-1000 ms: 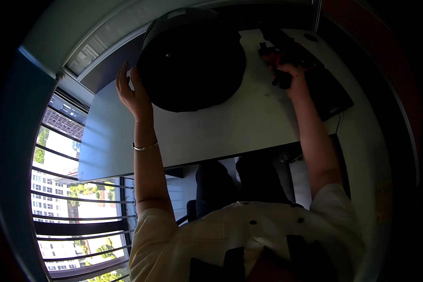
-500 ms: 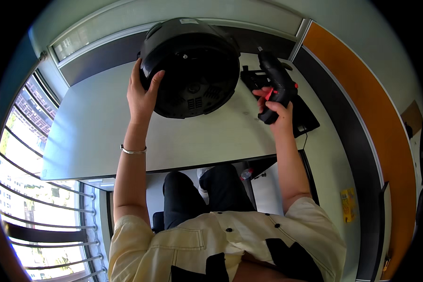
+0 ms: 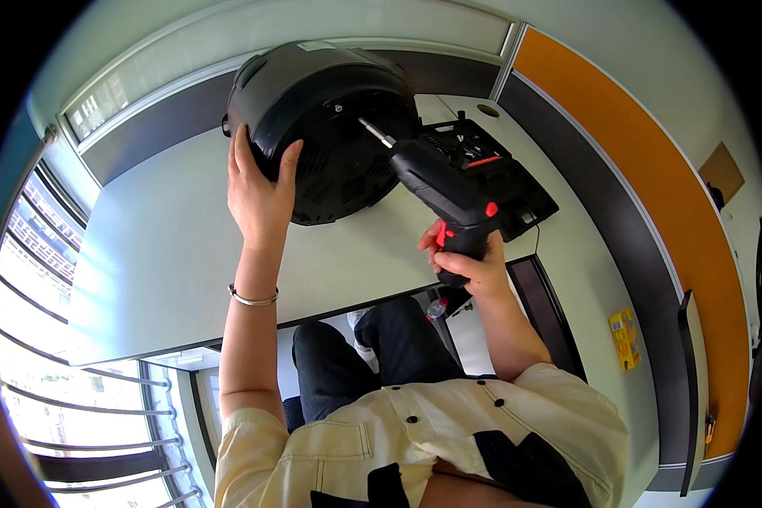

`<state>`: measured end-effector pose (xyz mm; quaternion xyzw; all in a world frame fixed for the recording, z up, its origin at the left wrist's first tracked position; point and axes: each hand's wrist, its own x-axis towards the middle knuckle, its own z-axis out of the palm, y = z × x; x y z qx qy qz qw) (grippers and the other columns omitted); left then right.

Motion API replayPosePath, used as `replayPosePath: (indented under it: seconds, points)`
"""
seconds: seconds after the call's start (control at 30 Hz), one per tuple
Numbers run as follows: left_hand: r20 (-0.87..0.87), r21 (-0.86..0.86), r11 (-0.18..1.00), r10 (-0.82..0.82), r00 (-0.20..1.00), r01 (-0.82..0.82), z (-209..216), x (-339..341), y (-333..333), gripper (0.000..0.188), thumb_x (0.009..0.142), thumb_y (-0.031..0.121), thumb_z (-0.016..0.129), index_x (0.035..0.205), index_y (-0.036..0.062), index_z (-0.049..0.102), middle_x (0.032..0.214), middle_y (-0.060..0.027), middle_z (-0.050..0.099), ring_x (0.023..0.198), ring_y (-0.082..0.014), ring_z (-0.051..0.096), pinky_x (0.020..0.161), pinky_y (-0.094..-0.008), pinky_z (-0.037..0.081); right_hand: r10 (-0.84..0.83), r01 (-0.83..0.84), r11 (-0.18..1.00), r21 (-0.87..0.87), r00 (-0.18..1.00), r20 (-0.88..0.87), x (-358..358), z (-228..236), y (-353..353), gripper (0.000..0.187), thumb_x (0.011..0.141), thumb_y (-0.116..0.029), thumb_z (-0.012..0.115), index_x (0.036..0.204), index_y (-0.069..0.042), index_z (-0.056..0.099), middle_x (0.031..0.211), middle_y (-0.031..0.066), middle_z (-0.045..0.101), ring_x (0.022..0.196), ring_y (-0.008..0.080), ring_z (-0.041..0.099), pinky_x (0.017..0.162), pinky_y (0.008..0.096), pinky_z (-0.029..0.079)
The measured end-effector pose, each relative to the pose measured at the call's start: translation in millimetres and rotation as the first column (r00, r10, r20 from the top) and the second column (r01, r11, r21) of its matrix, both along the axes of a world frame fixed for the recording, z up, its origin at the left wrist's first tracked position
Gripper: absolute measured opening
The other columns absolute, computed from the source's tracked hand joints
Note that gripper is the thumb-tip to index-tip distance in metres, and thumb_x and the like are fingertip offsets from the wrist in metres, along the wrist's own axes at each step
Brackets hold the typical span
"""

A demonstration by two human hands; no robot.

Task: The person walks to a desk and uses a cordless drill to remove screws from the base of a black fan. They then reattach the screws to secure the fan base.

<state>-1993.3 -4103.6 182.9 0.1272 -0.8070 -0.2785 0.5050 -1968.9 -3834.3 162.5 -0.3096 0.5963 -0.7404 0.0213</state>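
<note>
A large round black appliance [image 3: 330, 118] lies tipped on the white table [image 3: 169, 245], its vented underside facing me. My left hand [image 3: 258, 190] presses flat against its lower left rim and steadies it. My right hand [image 3: 466, 258] grips the handle of a black power screwdriver [image 3: 436, 186] with red buttons. The tool's metal bit [image 3: 372, 133] points up and left at the appliance's underside, close to a screw point.
A black open tool case [image 3: 491, 169] lies on the table right of the appliance. An orange and dark wall panel [image 3: 643, 195] runs along the right. Window blinds [image 3: 34, 339] fill the left. A yellow item [image 3: 625, 337] lies on the floor.
My right hand has lifted the screwdriver from beside the case and swung its bit toward the appliance's underside. My left hand slid down along the rim. The view has shifted.
</note>
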Motion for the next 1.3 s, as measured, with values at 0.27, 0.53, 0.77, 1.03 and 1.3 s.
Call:
replayPosePath:
  seconds: [0.27, 0.53, 0.77, 1.03, 1.3]
  points:
    - [-0.237, -0.137, 0.991, -0.034, 0.971, 0.001, -11, 8, -5, 0.065, 0.080, 0.036, 0.067, 0.128, 0.0007, 0.042, 0.126, -0.0212, 0.045, 0.115, -0.0366, 0.043, 0.094, -0.0403, 0.038, 0.057, -0.050, 0.997, -0.066, 0.993, 0.101, 2, 5, -16, 0.037, 0.062, -0.006, 0.057, 0.097, 0.008, 0.055, 0.082, 0.0226, 0.060, 0.054, 0.0185, 0.054, 0.050, 0.0276, 0.044]
    - [-0.239, 0.159, 0.685, -0.672, 0.701, 0.711, -30, 71, 64, 0.020, 0.082, 0.002, 0.058, 0.101, 0.0004, 0.063, 0.104, -0.0107, 0.062, 0.097, -0.0199, 0.057, 0.089, -0.0310, 0.042, 0.228, -0.200, 0.963, -0.180, 0.962, 0.150, 7, -4, -7, 0.051, 0.061, -0.011, 0.059, 0.105, 0.012, 0.052, 0.080, 0.0257, 0.059, 0.051, 0.0172, 0.053, 0.047, 0.0281, 0.043]
    - [-0.518, 0.553, -0.290, -0.854, 0.049, 0.781, -26, 88, 88, 0.041, 0.088, 0.011, 0.050, 0.123, -0.0101, 0.046, 0.109, -0.0202, 0.057, 0.079, -0.0177, 0.054, 0.072, -0.0270, 0.042, 0.430, -0.379, 0.888, -0.262, 0.886, 0.175, 25, -7, -22, 0.034, 0.062, -0.009, 0.059, 0.090, 0.011, 0.056, 0.077, 0.0215, 0.060, 0.051, 0.0190, 0.054, 0.047, 0.0278, 0.044]
    - [-0.459, 0.648, -0.131, -0.853, 0.247, 0.750, -43, 99, 94, 0.025, 0.083, -0.001, 0.053, 0.107, -0.0068, 0.056, 0.084, -0.0105, 0.061, 0.060, -0.0107, 0.048, 0.054, -0.0205, 0.037, 0.453, -0.404, 0.884, -0.233, 0.864, 0.220, 34, -20, -19, 0.016, 0.064, -0.006, 0.062, 0.075, 0.005, 0.058, 0.067, 0.0132, 0.060, 0.050, 0.0172, 0.055, 0.048, 0.0282, 0.044]
    - [-0.433, 0.679, -0.055, -0.835, 0.340, 0.732, -46, 102, 106, 0.027, 0.083, -0.004, 0.052, 0.110, -0.0027, 0.056, 0.097, -0.0150, 0.063, 0.083, -0.0186, 0.061, 0.072, -0.0266, 0.049, 0.380, -0.337, 0.916, -0.216, 0.902, 0.205, 37, -34, -13, 0.019, 0.064, -0.007, 0.063, 0.080, 0.002, 0.059, 0.063, 0.0073, 0.058, 0.050, 0.0150, 0.055, 0.049, 0.0274, 0.044]
